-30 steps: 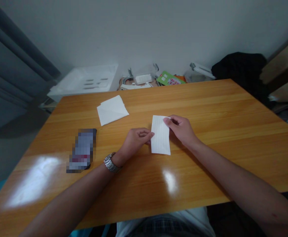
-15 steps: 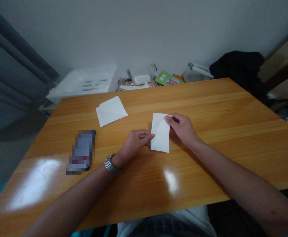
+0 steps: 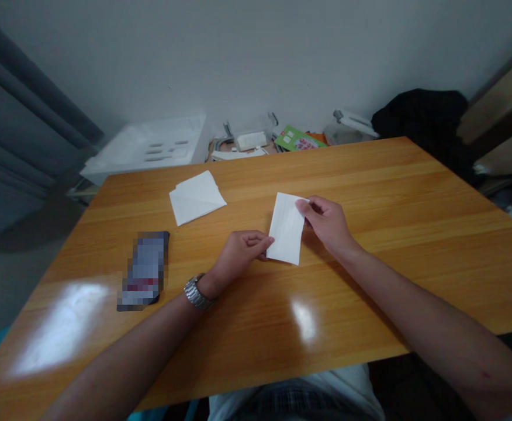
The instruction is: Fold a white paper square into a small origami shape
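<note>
A folded white tissue (image 3: 286,228) is held just above the wooden table (image 3: 391,204) between both hands. My right hand (image 3: 326,225) pinches its upper right corner with thumb and forefinger. My left hand (image 3: 238,252), with a metal watch on the wrist, has its fingers curled and its fingertips at the tissue's lower left edge. The tissue's near end is tilted slightly off the tabletop.
A second folded white tissue (image 3: 197,196) lies at the back left of the table. A phone (image 3: 144,270) lies to the left. Behind the table are a white plastic bin (image 3: 146,149), small clutter (image 3: 256,143) and a black bag (image 3: 422,120).
My right hand has lifted the tissue's far end up and slightly away, so the tissue has risen and tilted. My left hand has stayed in place.
</note>
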Tool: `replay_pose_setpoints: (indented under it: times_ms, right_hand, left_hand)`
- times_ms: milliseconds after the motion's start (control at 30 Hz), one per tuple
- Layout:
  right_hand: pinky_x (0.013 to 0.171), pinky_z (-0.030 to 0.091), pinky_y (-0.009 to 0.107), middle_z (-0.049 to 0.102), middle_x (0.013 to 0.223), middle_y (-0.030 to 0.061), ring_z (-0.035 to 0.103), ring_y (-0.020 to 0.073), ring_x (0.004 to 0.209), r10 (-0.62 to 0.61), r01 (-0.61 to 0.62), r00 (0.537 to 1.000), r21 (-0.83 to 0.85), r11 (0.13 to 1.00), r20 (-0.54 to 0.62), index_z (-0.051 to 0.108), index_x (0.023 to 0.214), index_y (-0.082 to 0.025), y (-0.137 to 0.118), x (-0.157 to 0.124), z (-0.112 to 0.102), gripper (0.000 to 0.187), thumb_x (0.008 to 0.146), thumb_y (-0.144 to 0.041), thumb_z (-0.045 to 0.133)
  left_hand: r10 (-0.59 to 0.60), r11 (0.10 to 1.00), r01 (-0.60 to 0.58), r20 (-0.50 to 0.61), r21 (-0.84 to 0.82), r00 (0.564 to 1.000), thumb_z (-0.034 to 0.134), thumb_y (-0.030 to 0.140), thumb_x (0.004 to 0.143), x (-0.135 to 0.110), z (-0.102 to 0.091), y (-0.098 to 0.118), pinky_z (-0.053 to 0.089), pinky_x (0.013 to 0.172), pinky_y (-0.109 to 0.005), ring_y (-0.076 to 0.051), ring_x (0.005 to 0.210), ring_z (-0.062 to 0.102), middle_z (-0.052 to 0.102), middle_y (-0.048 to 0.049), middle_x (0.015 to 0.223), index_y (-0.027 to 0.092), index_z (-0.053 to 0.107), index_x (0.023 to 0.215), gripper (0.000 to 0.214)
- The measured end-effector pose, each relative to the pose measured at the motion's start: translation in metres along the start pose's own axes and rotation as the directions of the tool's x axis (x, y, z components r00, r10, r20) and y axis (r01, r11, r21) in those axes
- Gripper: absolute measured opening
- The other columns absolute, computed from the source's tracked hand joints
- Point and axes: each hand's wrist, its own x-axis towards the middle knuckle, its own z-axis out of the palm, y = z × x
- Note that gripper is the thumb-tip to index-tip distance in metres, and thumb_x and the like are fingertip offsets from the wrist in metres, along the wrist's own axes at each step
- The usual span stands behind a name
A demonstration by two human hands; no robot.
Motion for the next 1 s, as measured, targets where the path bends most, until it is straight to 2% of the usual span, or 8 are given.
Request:
replay_pose_setpoints:
  times_ms: [133, 433, 567, 667, 733, 800, 900, 1000]
  right_hand:
    - [0.054, 0.038, 0.030, 0.055, 0.059, -0.0011, 0.049, 0.0144, 0.055, -0.005, 0.005, 1.000, -0.030, 1.000, 0.004, 0.062, 0.069, -0.022, 0.000, 0.000, 0.000, 0.042, 0.089, -0.058, 0.066]
    - [0.055, 0.037, 0.029, 0.055, 0.059, -0.0011, 0.049, 0.0140, 0.055, -0.014, 0.011, 0.999, -0.047, 0.999, -0.046, 0.061, 0.069, -0.021, 0.006, 0.005, -0.005, 0.042, 0.091, -0.056, 0.064]
    - [0.058, 0.038, 0.030, 0.057, 0.061, -0.0007, 0.051, 0.0151, 0.059, -0.043, 0.044, 0.999, -0.150, 0.988, 0.013, 0.062, 0.069, -0.020, 0.015, 0.009, -0.007, 0.044, 0.092, -0.058, 0.061]
    - [0.059, 0.035, 0.029, 0.057, 0.063, -0.0010, 0.050, 0.0150, 0.061, -0.081, 0.082, 0.997, -0.258, 0.963, 0.014, 0.062, 0.069, -0.020, 0.023, 0.013, -0.008, 0.044, 0.092, -0.058, 0.060]
    - [0.060, 0.035, 0.029, 0.060, 0.065, -0.0001, 0.052, 0.0158, 0.062, -0.087, 0.097, 0.995, -0.339, 0.936, 0.043, 0.065, 0.071, -0.020, 0.028, 0.015, -0.009, 0.043, 0.093, -0.057, 0.060]
    - [0.060, 0.035, 0.029, 0.064, 0.067, 0.0012, 0.055, 0.0168, 0.063, -0.090, 0.114, 0.993, -0.403, 0.908, 0.078, 0.068, 0.073, -0.019, 0.031, 0.016, -0.009, 0.041, 0.094, -0.054, 0.059]
    - [0.061, 0.034, 0.030, 0.067, 0.069, 0.0025, 0.057, 0.0176, 0.064, -0.102, 0.144, 0.988, -0.479, 0.866, 0.114, 0.071, 0.074, -0.019, 0.032, 0.017, -0.008, 0.039, 0.096, -0.049, 0.058]
    - [0.061, 0.035, 0.031, 0.068, 0.069, 0.0032, 0.058, 0.0181, 0.062, -0.105, 0.166, 0.984, -0.536, 0.828, 0.143, 0.072, 0.075, -0.020, 0.033, 0.018, -0.008, 0.039, 0.097, -0.048, 0.057]
  left_hand:
    - [0.030, 0.999, -0.030, -0.018, 0.011, 0.999, 0.076, 0.051, 0.082, 0.001, -0.001, 0.000, 0.057, 0.061, -0.022, -0.014, 0.065, 0.068, 0.075, -0.0042, 0.074, 0.015, 0.073, 0.078, 0.036]
    - [0.008, 1.000, -0.010, 0.070, 0.020, 0.997, 0.071, 0.046, 0.089, -0.001, -0.001, 0.004, 0.058, 0.064, -0.022, -0.012, 0.063, 0.069, 0.076, -0.0076, 0.076, 0.013, 0.072, 0.084, 0.033]
    - [0.070, 0.971, -0.072, 0.016, 0.228, 0.997, 0.065, 0.048, 0.093, 0.000, -0.006, 0.003, 0.051, 0.057, -0.021, -0.012, 0.058, 0.064, 0.073, -0.0041, 0.068, 0.015, 0.070, 0.079, 0.035]
    - [0.192, 0.821, -0.138, -0.041, 0.554, 0.980, 0.066, 0.049, 0.092, -0.001, -0.008, 0.001, 0.043, 0.054, -0.022, -0.012, 0.056, 0.059, 0.068, -0.0010, 0.064, 0.017, 0.069, 0.079, 0.034]
    - [0.307, 0.701, -0.203, -0.033, 0.683, 0.951, 0.068, 0.045, 0.092, -0.002, -0.009, 0.000, 0.048, 0.062, -0.024, -0.015, 0.065, 0.062, 0.070, -0.0017, 0.075, 0.018, 0.069, 0.091, 0.027]
    - [0.428, 0.586, -0.338, 0.073, 0.736, 0.901, 0.063, 0.038, 0.096, -0.001, -0.009, -0.003, 0.053, 0.081, -0.030, -0.020, 0.088, 0.067, 0.073, -0.0061, 0.096, 0.018, 0.068, 0.107, 0.023]
    - [0.509, 0.415, -0.527, 0.291, 0.742, 0.810, 0.054, 0.033, 0.102, 0.001, -0.007, -0.009, 0.045, 0.111, -0.041, -0.025, 0.127, 0.058, 0.063, -0.0125, 0.138, 0.017, 0.062, 0.131, 0.035]
    - [0.443, 0.341, -0.530, 0.364, 0.777, 0.819, 0.054, 0.036, 0.102, 0.002, -0.006, -0.015, 0.034, 0.122, -0.048, -0.029, 0.143, 0.046, 0.050, -0.0138, 0.154, 0.016, 0.052, 0.145, 0.048]
